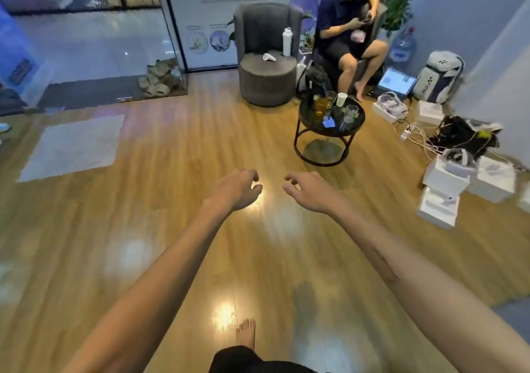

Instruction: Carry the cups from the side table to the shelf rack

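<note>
Head-worn view, forward and downward, across wooden floor [172, 229].

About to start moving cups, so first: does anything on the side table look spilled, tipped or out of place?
Nothing stands out. The cups stand upright on the round side table, with no spill visible at this distance. Both the left hand and right hand hold nothing.

Wall poster [229, 13]: large dark letters at its top, readable as a mirrored "R" followed by "E"; outlined lettering beside them and smaller lines beneath too blurred to read. White backpack [438, 77]: dark side lettering, illegible.
</note>
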